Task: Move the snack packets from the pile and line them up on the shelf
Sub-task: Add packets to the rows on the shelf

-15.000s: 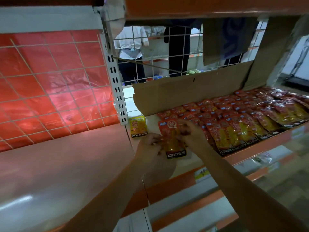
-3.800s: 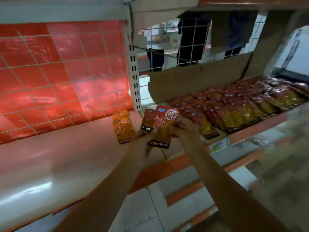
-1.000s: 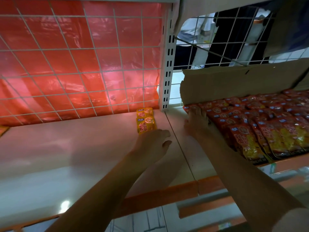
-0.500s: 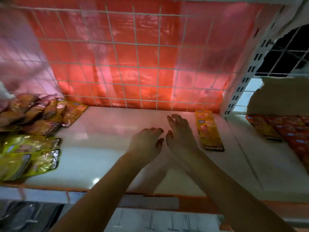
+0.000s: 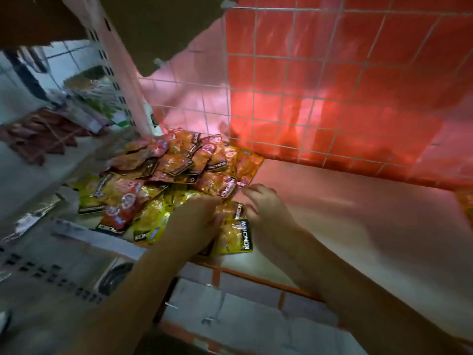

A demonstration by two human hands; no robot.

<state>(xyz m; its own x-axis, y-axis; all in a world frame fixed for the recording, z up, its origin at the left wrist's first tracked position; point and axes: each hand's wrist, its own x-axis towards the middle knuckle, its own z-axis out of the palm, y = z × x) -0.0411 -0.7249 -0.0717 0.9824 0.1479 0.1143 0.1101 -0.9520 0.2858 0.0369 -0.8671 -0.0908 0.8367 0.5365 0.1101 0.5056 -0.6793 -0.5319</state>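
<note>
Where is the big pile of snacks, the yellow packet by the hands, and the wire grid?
pile of snack packets [image 5: 179,170]: head view, middle of the heap.
yellow packet [image 5: 236,235]: head view, its front face.
wire grid [image 5: 330,98]: head view, a wire crossing.

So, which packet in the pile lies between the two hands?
The yellow packet at the pile's front right edge, black KONCHEW band facing right. The left hand touches it; the other packets lie further left or behind.
</note>
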